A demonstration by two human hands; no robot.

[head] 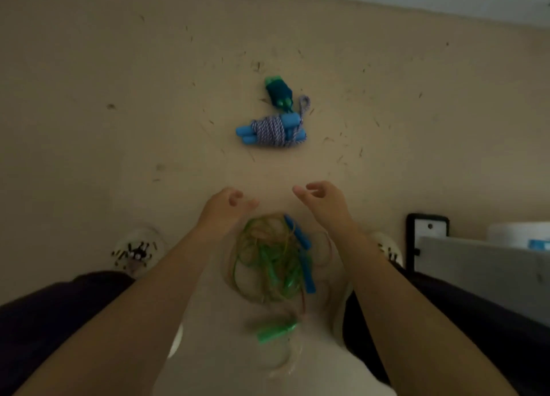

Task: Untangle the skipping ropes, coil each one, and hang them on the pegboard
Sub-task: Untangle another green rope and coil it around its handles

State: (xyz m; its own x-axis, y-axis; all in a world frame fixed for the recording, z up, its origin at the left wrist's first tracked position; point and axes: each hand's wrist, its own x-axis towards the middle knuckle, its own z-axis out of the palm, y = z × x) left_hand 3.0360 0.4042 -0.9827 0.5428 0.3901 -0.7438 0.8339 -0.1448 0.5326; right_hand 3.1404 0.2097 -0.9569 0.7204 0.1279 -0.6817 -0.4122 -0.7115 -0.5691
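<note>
On the beige floor lie two wound ropes: a speckled rope wrapped round light-blue handles, and beyond it a dark teal rope bundle with green handle ends. Close to me sits a tangled heap of green and clear cords with blue handles and one green handle. My left hand and my right hand hover above the far edge of the heap, fingers loosely curled, holding nothing. No pegboard is in view.
A black-framed white board leans at the right beside a grey box. My two slippered feet flank the heap. Small debris speckles the floor. A wall base runs along the top right.
</note>
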